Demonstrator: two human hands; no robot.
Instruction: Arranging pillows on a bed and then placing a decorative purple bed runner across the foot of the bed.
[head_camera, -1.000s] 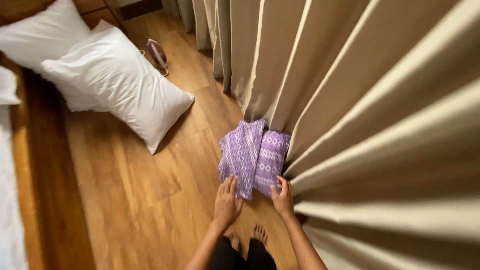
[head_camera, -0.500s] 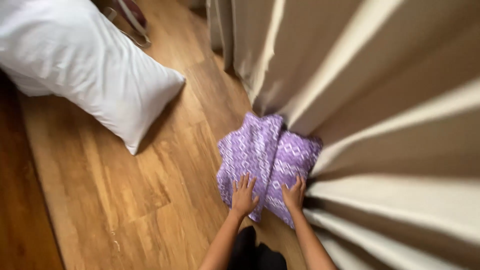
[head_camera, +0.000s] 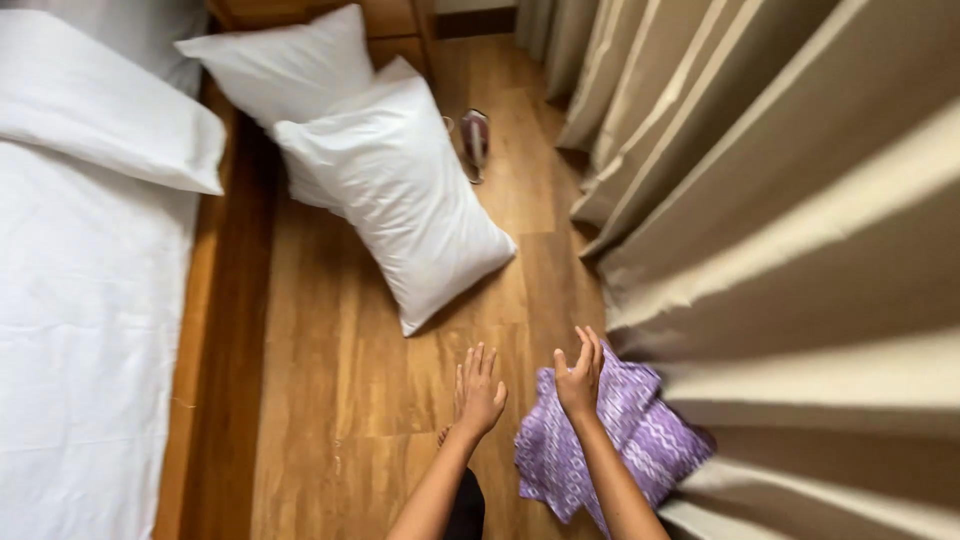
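A folded purple cloth (head_camera: 640, 435) with a white diamond pattern lies on the wooden floor (head_camera: 350, 400) against the foot of the beige curtain (head_camera: 800, 200). My right hand (head_camera: 580, 375) hovers over the cloth's upper left corner, fingers spread, holding nothing. Left of the cloth, my left hand (head_camera: 478, 390) is raised above bare floor with its fingers apart and nothing in it. Both forearms reach up from the bottom of the view.
Two white pillows (head_camera: 400, 195) lie on the floor ahead. A bed with white sheet (head_camera: 80, 330) and another pillow fills the left side, edged by a wooden frame (head_camera: 220, 330). A small maroon and white appliance (head_camera: 476, 135) stands beyond the pillows. Curtain folds line the right.
Both hands have lifted off the purple cloth, which stays by the curtain. The view has swung up and left, bringing the bed and pillows into sight.
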